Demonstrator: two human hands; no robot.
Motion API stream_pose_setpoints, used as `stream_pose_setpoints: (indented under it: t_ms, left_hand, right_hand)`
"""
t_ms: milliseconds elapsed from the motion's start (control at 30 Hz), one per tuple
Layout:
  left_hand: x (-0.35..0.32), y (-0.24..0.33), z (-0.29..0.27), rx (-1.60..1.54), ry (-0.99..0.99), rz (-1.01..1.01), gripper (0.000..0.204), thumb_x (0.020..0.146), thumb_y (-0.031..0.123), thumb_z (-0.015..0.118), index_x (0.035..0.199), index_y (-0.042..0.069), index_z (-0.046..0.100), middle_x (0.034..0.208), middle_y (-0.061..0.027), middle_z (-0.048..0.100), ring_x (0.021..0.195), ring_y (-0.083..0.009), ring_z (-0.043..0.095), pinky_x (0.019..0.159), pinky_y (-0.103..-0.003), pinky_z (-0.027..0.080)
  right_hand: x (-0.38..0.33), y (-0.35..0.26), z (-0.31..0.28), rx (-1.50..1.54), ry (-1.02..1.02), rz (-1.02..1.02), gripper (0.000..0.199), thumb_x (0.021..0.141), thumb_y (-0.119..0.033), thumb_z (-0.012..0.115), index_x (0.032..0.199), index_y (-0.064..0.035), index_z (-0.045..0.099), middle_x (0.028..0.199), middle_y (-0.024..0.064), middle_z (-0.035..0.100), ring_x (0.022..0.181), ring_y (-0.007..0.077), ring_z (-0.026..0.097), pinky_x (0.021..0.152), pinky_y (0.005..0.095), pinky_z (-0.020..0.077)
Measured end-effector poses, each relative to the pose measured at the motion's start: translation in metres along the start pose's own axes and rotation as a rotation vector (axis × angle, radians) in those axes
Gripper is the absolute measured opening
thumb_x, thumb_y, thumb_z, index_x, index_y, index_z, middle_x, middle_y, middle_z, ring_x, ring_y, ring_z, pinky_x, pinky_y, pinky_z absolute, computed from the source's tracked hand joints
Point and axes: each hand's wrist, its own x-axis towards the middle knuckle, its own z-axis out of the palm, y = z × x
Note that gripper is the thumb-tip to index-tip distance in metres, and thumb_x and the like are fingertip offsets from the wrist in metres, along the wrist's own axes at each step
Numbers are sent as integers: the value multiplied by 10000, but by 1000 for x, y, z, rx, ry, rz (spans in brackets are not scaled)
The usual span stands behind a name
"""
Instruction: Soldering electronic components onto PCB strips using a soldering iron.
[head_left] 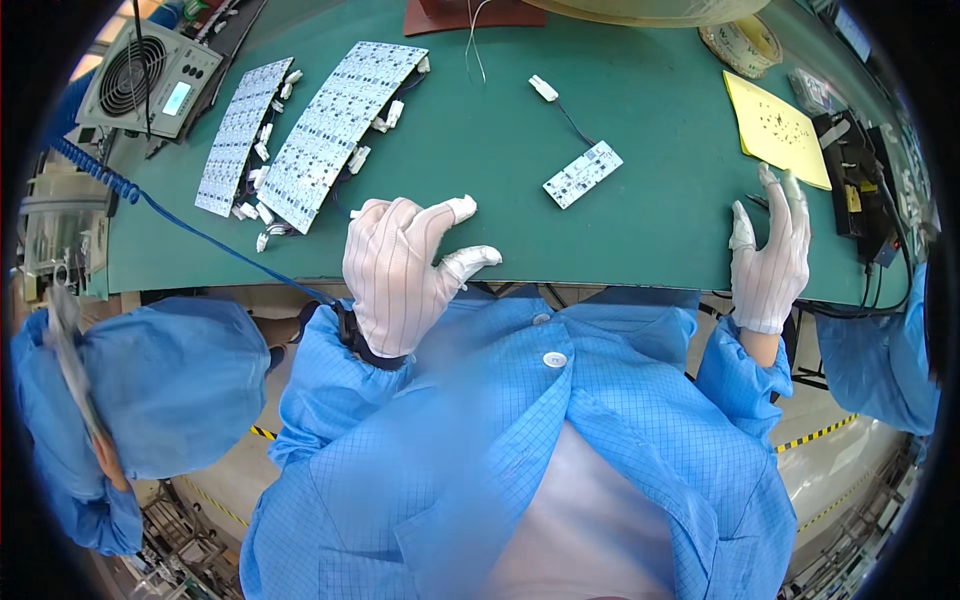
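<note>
My left hand (395, 270), in a white striped glove, hovers by the near table edge. Its thumb and index finger are apart with nothing between them; the other fingers curl in. My right hand (775, 255), gloved too, has its fingers stretched out at the right side of the table. Beside those fingers lies a thin dark metal tool (757, 201), partly hidden. A small white circuit board (584, 175) lies between my hands, its wire ending in a white connector (543, 88). Left of it are a large white board panel (345, 130) and a narrower panel (243, 138), both edged with connectors.
A yellow sheet (775, 125) with tiny dark parts lies at the right, beside a black holder (850, 185) and a tape roll (742, 45). A fan unit (150, 80) stands far left. A blue cord (220, 240) runs toward my left wrist. People in blue sit either side.
</note>
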Motion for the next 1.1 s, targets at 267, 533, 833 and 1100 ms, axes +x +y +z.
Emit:
stream_pose_setpoints:
  t_ms: [267,533,833,1100]
  left_hand:
    - [0,0,1,5,33,15,490,712,509,720,991,108,683,719,-26,529,677,-220,498,709,-353,431]
    - [3,2,-5,-11,-25,-17,541,720,522,708,1047,93,662,790,-51,570,729,-237,528,750,-369,437]
    - [38,39,3,-54,-178,-53,709,662,513,770,1203,84,604,1084,-110,561,972,-303,558,868,-409,475]
    - [51,38,24,-145,-136,-51,485,728,374,781,1095,95,631,1037,-88,582,1008,-278,557,909,-397,437]
  right_hand:
    - [-2,3,3,90,-5,-48,354,838,-235,709,1178,-150,656,1247,80,630,1159,308,587,1047,434,428]
    - [7,38,-19,97,137,-38,358,899,-48,583,1238,-152,637,1286,90,610,1189,291,564,997,387,457]
    - [5,79,0,59,-54,-51,351,909,-104,586,1240,-211,635,1322,49,584,1207,254,553,1008,368,452]
    - [6,78,-4,141,-91,15,226,827,-193,721,1048,-144,712,1269,36,626,1202,253,559,1028,372,437]
